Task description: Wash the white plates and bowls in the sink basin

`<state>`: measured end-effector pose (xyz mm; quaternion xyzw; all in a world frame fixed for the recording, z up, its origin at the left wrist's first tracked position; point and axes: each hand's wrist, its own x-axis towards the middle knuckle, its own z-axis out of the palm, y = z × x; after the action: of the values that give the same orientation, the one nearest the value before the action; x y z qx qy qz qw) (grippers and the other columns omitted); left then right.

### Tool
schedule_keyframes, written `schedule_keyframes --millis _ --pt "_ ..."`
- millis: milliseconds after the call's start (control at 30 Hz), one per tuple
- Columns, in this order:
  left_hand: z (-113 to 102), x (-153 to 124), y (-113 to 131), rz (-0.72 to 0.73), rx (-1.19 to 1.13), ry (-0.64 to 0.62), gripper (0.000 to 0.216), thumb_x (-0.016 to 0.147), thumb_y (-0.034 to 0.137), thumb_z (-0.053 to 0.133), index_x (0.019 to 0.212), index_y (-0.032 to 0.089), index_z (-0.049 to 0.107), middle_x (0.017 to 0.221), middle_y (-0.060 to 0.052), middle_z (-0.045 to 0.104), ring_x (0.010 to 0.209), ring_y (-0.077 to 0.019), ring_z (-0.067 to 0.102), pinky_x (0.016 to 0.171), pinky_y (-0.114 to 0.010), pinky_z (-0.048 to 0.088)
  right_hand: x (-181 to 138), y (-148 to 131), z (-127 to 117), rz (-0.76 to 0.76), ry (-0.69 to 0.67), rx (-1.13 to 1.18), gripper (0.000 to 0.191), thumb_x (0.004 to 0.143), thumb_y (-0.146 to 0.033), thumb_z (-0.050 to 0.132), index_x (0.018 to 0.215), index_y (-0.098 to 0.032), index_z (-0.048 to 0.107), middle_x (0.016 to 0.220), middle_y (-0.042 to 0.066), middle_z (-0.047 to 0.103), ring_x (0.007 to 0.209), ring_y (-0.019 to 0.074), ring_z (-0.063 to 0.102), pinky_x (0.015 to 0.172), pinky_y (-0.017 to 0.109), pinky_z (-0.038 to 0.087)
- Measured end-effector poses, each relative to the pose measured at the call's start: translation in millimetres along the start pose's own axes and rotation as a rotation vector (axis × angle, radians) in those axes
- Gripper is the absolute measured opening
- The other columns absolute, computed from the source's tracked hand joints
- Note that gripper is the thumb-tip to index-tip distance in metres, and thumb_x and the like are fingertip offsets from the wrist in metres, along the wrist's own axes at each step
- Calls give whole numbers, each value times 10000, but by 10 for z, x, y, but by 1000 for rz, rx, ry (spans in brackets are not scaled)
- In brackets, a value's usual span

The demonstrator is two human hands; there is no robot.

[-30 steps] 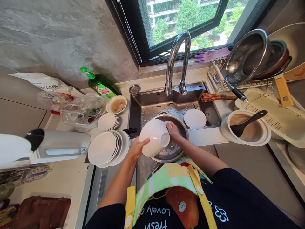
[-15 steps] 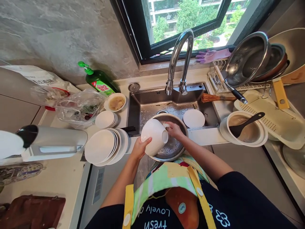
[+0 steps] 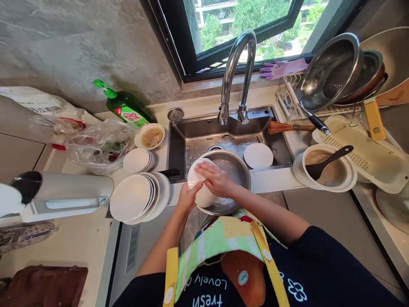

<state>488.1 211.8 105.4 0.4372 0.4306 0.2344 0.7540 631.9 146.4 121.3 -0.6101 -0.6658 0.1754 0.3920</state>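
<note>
A white bowl is tilted over a steel basin at the front of the sink. My left hand grips it at its left side, thumb on the outside. Across the bowl lies my right hand, its fingers stretched but close together and pressed to the surface. Whatever is under those fingers is hidden; a small pale thing showed in them earlier. Soapy water shows in the basin. A white plate rests in the sink to the right.
Stacked white plates, small dishes and a bowl of food scraps stand left of the sink. Behind them is a green pump bottle. The faucet arches overhead. Rightward are a brush and a pot with a black spoon.
The bowl has turned in my left hand, and its foot now lies under my right hand. My right hand has shifted left, from gripping near the foot to lying across the bowl.
</note>
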Motion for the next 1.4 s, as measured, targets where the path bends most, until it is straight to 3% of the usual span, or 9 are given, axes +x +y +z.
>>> schedule_keyframes --millis 267,433,533,733,833,933,1067,1267,1400 --pt "-58 -19 -24 -14 -4 63 549 508 410 811 925 85 663 854 -124 714 784 -266 668 720 -371 517 286 535 89 462 0 287 371 869 -200 406 1201 -182 570 1240 50 589 1141 160 524 1009 329 378" --pt "-90 -49 -93 7 -22 90 516 523 403 804 914 94 666 859 -115 718 791 -259 669 728 -359 520 50 806 291 791 90 482 356 861 -205 385 1134 -191 614 1025 21 684 872 152 622 819 291 474" --pt "-91 -52 -112 15 -26 86 491 541 392 797 905 90 665 859 -121 718 784 -254 669 724 -348 523 -146 847 359 900 70 375 343 837 -176 409 1094 -179 635 974 41 691 838 175 617 799 311 473" --pt "-83 -62 -72 25 -20 51 488 558 375 791 930 85 664 889 -127 713 786 -248 667 721 -340 522 -337 778 320 785 41 -148 366 799 -156 479 1136 -223 603 1240 109 552 1134 264 470 932 391 379" --pt "-68 -60 -49 30 -19 88 497 554 382 791 926 78 664 863 -121 714 763 -245 668 700 -337 521 -313 779 277 864 7 -42 317 767 -147 489 1052 -191 619 1045 98 628 972 230 542 829 320 411" --pt "-60 -45 -46 26 -31 132 508 543 391 795 922 78 665 850 -120 714 757 -245 669 704 -339 521 -258 724 200 900 187 141 252 767 -184 437 963 -186 595 821 20 629 750 166 547 697 256 406" --pt "-62 -25 -52 34 -43 145 534 526 389 804 941 83 664 867 -121 714 778 -253 670 726 -350 520 -159 519 97 656 367 216 183 751 -219 404 861 -197 548 792 -7 582 717 140 504 676 236 386" --pt "-18 -44 -51 45 -61 159 525 534 379 801 944 83 661 858 -118 715 779 -254 672 746 -360 520 -74 258 113 413 320 147 138 728 -167 384 803 -193 497 806 34 565 767 164 504 741 268 400" --pt "16 -68 -52 47 -67 180 514 534 381 800 936 92 664 851 -110 716 769 -246 673 752 -355 519 -167 185 133 369 198 48 176 717 -148 385 829 -189 515 847 61 584 803 188 513 755 285 404"
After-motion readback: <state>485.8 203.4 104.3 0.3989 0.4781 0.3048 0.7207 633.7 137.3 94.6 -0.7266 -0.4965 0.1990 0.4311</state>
